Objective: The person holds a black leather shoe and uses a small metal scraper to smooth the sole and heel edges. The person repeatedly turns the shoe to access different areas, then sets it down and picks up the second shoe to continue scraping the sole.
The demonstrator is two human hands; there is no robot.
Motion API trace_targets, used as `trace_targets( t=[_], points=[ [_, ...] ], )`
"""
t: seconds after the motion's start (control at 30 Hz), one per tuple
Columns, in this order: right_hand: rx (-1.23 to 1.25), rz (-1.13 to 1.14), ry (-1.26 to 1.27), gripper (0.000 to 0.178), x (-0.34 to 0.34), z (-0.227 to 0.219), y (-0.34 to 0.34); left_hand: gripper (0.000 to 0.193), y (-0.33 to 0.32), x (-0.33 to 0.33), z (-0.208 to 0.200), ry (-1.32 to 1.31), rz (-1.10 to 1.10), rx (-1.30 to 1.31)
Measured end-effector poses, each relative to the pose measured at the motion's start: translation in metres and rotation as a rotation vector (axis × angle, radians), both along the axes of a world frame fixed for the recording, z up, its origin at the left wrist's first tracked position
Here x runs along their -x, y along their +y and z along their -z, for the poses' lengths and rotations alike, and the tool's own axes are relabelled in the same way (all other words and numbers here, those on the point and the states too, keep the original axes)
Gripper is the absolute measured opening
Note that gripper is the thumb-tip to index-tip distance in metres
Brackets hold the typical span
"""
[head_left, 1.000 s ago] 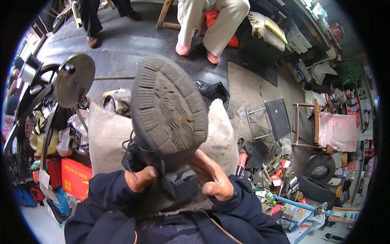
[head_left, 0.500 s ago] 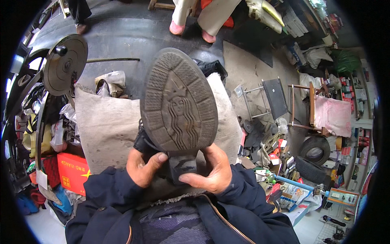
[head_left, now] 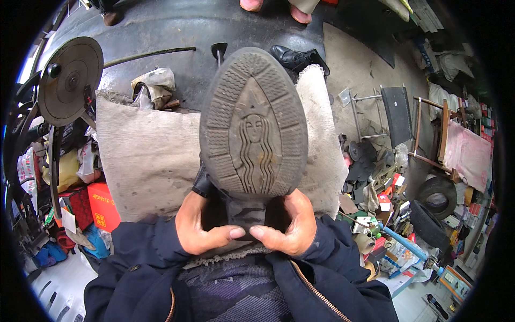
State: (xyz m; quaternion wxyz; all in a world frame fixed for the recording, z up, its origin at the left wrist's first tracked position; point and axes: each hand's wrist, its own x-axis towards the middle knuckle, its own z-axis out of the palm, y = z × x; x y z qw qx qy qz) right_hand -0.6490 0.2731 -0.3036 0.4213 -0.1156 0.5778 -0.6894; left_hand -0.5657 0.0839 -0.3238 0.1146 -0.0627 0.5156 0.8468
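A black heeled shoe (head_left: 255,126) is held sole up in front of me, its wide toe pointing away. Ridged tread rings the grey-brown sole, and a long-haired figure is moulded in the middle. My left hand (head_left: 201,228) wraps the heel end from the left, its thumb against the heel block (head_left: 245,212). From the right, my right hand (head_left: 292,225) grips the same end, thumb tip close to the other thumb. The fingers of both hands are mostly hidden beneath the shoe. Below it a stained pale cloth (head_left: 145,161) covers my lap.
Left stands a machine with a round metal wheel (head_left: 71,80), near a red box (head_left: 103,206). A black boot (head_left: 298,58) lies beyond the cloth. To the right are a folding stool (head_left: 397,115), tyres (head_left: 435,196) and heaped scraps. Another person's pink shoes (head_left: 300,14) show at the far edge.
The shoe has turned from a tilt to nearly straight, its sole facing me more squarely. My left thumb has shifted down onto the heel, near the right one. The whole view has shifted.
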Motion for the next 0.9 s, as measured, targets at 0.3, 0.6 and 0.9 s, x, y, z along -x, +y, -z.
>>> trace_targets(
  t=[0.3,0.6,0.9],
  points=[
    [-0.071,0.063,0.084,0.068,0.002,0.020,0.005,0.073,0.010,0.012,0.004,-0.098,-0.004,0.001],
    [-0.080,0.004,0.214,0.055,0.013,0.038,0.001,0.067,0.012,0.013,0.012,-0.226,-0.101,-0.007],
    [-0.129,0.005,0.247,0.049,0.011,0.039,-0.003,0.066,0.009,0.012,0.018,-0.229,-0.107,-0.011]
  ],
)
